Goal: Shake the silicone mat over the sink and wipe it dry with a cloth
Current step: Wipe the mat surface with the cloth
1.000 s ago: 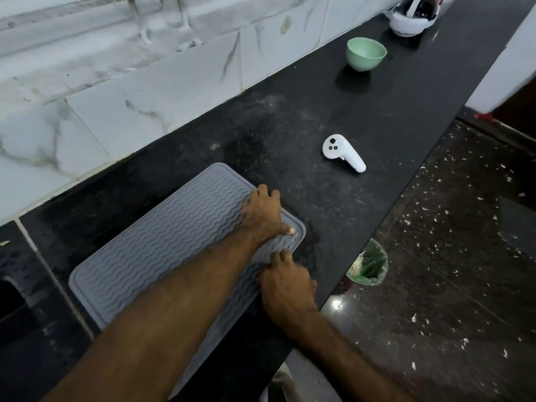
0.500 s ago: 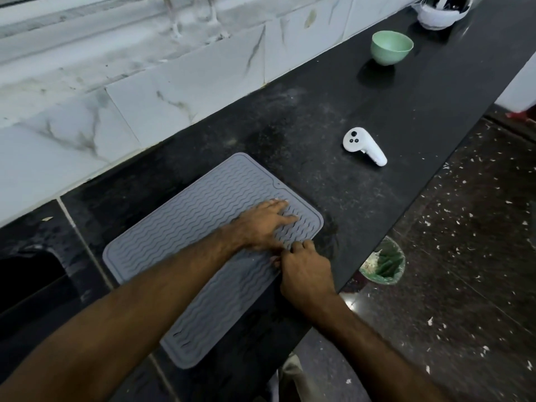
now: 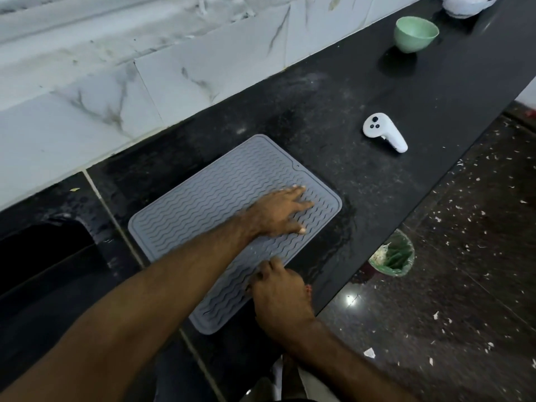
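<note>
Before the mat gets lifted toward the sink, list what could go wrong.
1. The mat lies flat on a wet-looking counter; lifted, it may drip across the counter on the way to the sink.
2. The right hand works at the mat's near edge while the left hand lies flat on top; a weak hold could let the limp mat flop.
3. No cloth is in view for drying.

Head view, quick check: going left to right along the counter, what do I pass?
Sink → mat with the left hand flat on it → white controller → green bowl.
</note>
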